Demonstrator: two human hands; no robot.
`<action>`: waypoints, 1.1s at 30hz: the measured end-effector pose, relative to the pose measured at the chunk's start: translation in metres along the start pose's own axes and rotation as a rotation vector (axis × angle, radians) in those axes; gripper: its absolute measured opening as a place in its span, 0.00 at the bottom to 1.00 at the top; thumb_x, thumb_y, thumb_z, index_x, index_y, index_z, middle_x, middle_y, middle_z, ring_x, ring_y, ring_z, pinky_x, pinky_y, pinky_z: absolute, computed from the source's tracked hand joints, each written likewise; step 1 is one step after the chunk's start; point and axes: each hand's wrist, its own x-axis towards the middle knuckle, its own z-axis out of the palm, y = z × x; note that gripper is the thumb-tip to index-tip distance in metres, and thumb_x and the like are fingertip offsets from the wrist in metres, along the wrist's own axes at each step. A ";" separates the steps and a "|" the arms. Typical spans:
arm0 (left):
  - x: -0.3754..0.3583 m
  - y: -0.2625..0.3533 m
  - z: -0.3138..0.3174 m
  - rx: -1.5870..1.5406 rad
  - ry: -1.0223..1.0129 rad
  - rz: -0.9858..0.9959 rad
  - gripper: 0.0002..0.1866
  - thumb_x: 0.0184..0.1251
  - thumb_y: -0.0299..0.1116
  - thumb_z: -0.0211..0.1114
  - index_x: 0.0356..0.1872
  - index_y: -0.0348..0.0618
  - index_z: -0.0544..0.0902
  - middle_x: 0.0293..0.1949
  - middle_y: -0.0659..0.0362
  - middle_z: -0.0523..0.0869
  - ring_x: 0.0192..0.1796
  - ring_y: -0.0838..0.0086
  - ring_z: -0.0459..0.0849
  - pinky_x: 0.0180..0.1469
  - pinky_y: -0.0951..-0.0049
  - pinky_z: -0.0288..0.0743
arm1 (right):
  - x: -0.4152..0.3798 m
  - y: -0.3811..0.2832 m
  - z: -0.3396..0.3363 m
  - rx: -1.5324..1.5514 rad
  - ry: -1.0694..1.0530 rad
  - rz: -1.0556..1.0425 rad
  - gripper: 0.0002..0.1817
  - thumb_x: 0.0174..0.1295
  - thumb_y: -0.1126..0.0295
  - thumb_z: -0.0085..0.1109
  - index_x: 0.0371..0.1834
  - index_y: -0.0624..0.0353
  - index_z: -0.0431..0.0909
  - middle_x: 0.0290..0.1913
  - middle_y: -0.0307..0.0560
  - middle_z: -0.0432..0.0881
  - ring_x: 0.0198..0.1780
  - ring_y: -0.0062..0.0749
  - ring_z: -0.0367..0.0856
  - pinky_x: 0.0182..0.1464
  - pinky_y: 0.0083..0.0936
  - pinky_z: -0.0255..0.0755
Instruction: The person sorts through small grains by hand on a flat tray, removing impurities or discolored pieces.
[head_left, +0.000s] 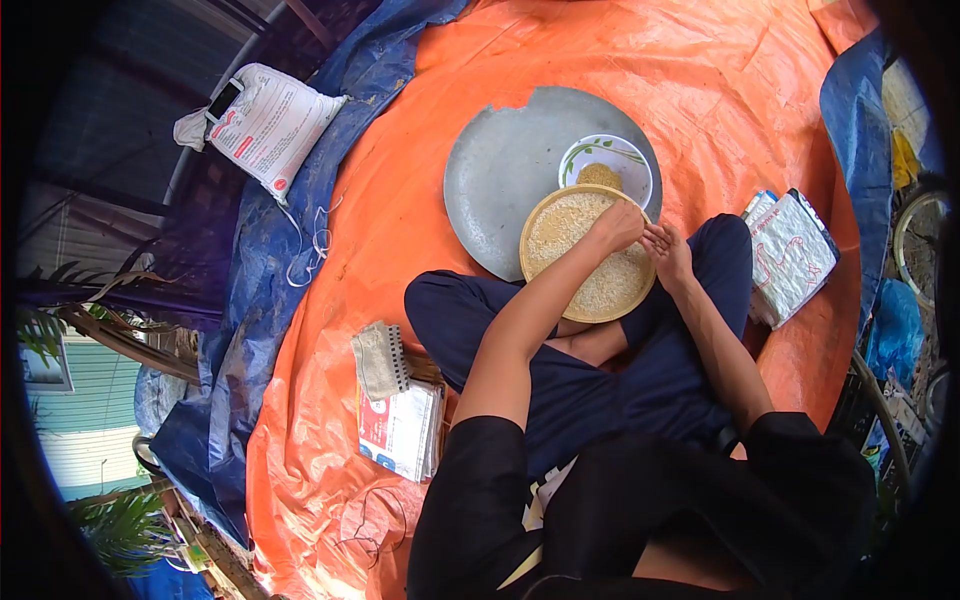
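Observation:
A round woven tray (541, 284) filled with pale rice grains rests over my crossed legs. My left hand (620, 226) reaches across the grains to the tray's far right rim, its fingers closed together. My right hand (668, 252) is at the same rim, fingers bent inward so that both hands' fingertips meet. Whatever is pinched between them is too small to make out. Just beyond the tray, a white bowl (632, 160) with green leaf patterns holds golden-brown grains. Under the bowl lies a large grey round tray (500, 170) with a ragged far edge.
An orange tarp (400, 215) edged with a blue tarp (250, 280) covers the ground. At left are a white printed sack (275, 130) with a phone on it, a spiral notebook (380, 362) and stacked papers (395, 425). A silvery packet (793, 255) lies at right.

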 end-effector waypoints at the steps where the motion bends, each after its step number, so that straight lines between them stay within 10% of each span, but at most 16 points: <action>1: 0.002 -0.002 -0.003 -0.016 -0.042 0.012 0.08 0.56 0.32 0.58 0.27 0.43 0.84 0.32 0.54 0.85 0.39 0.66 0.84 0.40 0.68 0.74 | 0.001 0.000 0.000 0.007 -0.001 -0.002 0.23 0.70 0.62 0.42 0.49 0.76 0.73 0.45 0.58 0.80 0.49 0.41 0.80 0.57 0.29 0.73; 12: -0.052 -0.012 -0.051 -0.644 0.070 -0.453 0.11 0.46 0.29 0.64 0.28 0.30 0.79 0.28 0.41 0.82 0.36 0.49 0.84 0.39 0.59 0.78 | 0.002 0.002 -0.003 0.028 -0.057 0.050 0.23 0.70 0.61 0.44 0.49 0.76 0.72 0.45 0.59 0.80 0.49 0.44 0.80 0.58 0.31 0.74; 18: -0.109 0.015 -0.075 -0.956 0.311 -0.712 0.06 0.49 0.25 0.63 0.28 0.33 0.77 0.25 0.48 0.82 0.29 0.59 0.84 0.35 0.65 0.78 | -0.008 0.002 0.009 -0.098 -0.205 0.152 0.24 0.69 0.58 0.45 0.49 0.74 0.73 0.45 0.57 0.80 0.49 0.42 0.81 0.56 0.29 0.75; 33: -0.102 0.021 -0.073 -1.084 0.434 -0.707 0.11 0.51 0.25 0.65 0.37 0.34 0.79 0.25 0.51 0.85 0.27 0.66 0.86 0.33 0.71 0.79 | -0.016 0.013 0.021 -0.234 -0.438 0.358 0.27 0.69 0.49 0.44 0.49 0.67 0.74 0.44 0.50 0.81 0.46 0.33 0.81 0.54 0.26 0.75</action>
